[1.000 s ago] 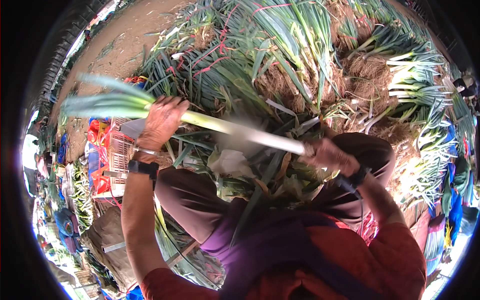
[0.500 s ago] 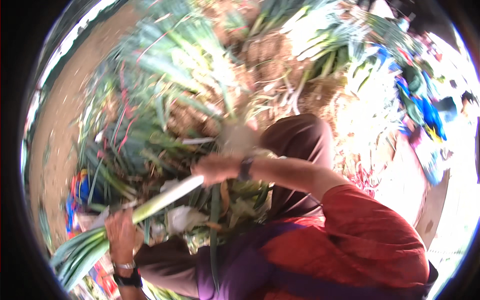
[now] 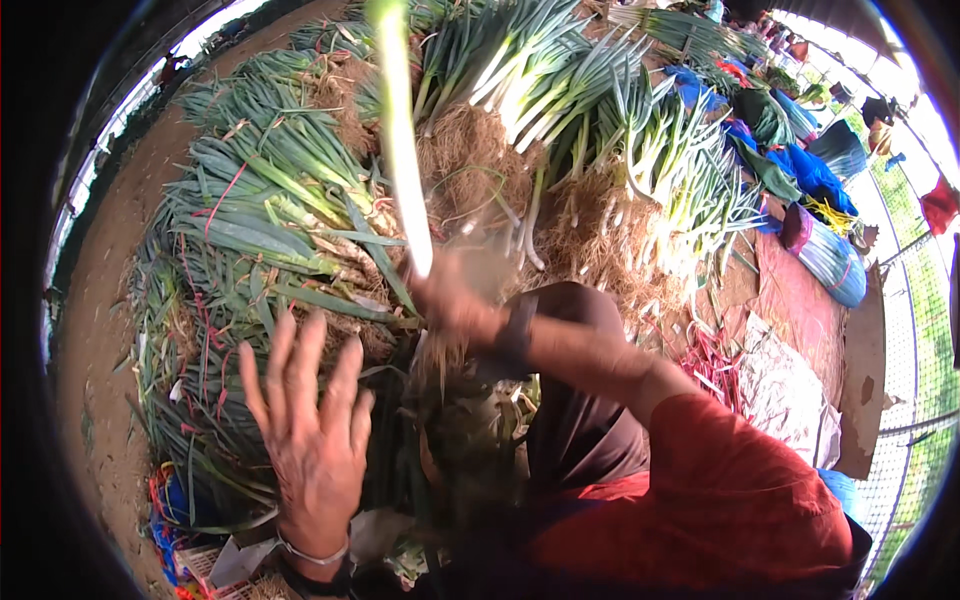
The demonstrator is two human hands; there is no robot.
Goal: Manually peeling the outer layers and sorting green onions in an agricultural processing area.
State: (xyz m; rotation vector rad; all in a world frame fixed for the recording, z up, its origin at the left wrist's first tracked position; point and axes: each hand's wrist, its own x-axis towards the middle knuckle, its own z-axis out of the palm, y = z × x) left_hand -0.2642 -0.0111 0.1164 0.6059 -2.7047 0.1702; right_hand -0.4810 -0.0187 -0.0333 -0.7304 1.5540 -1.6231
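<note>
A leek [image 3: 403, 160] stands nearly upright in front of me, its white end down at my right hand [image 3: 450, 300] and its green part running out past the top of the picture. My right fingers are closed around that lower end, somewhat smeared by motion. Lower on the left, my left hand [image 3: 318, 450] is open, back upward and fingers spread, with nothing in it. It hovers over a heap of leek leaves [image 3: 215, 380]. Between my hands and my knee lie loose trimmings, partly in shadow.
Leek bundles [image 3: 290, 190] lie to the left, some with pink ties. More leeks with brown roots [image 3: 600, 230] are piled ahead. At right are red strings [image 3: 712, 365], a whitish sack [image 3: 785, 385], a blue-wrapped bundle [image 3: 835, 265] and a mesh fence [image 3: 905, 350]. Bare soil [image 3: 95, 350] runs along the left.
The leek has swung from lying across the lower left to upright ahead. My left hand has let go of its leaves, opened and moved right and up. The view has steadied.
</note>
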